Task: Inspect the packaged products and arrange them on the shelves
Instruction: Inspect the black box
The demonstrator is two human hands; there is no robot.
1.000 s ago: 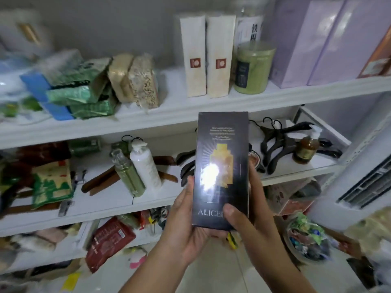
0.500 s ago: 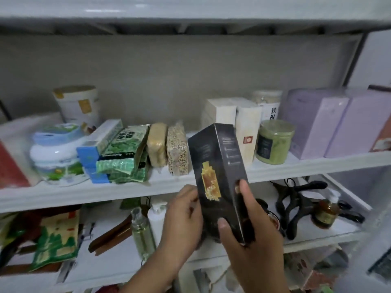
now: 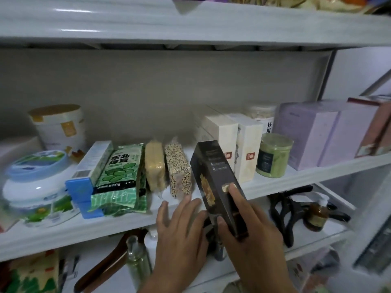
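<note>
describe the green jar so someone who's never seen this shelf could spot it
Look along the white middle shelf, right of centre. Between the two cream cartons with red seals and the lilac boxes stands a short round jar. It alone holds green powder behind a dark label; the jar behind it is pale.

White shelf [image 3: 63,231] carries green bag [image 3: 120,176], white boxes [image 3: 237,144], green jar [image 3: 274,155], lilac boxes [image 3: 317,132]

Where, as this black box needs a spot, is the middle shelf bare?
Bare gap between the speckled grain pack and the white boxes, behind the black box. Crowded: left, round tub to green bag; right, green jar and purple boxes.
</note>
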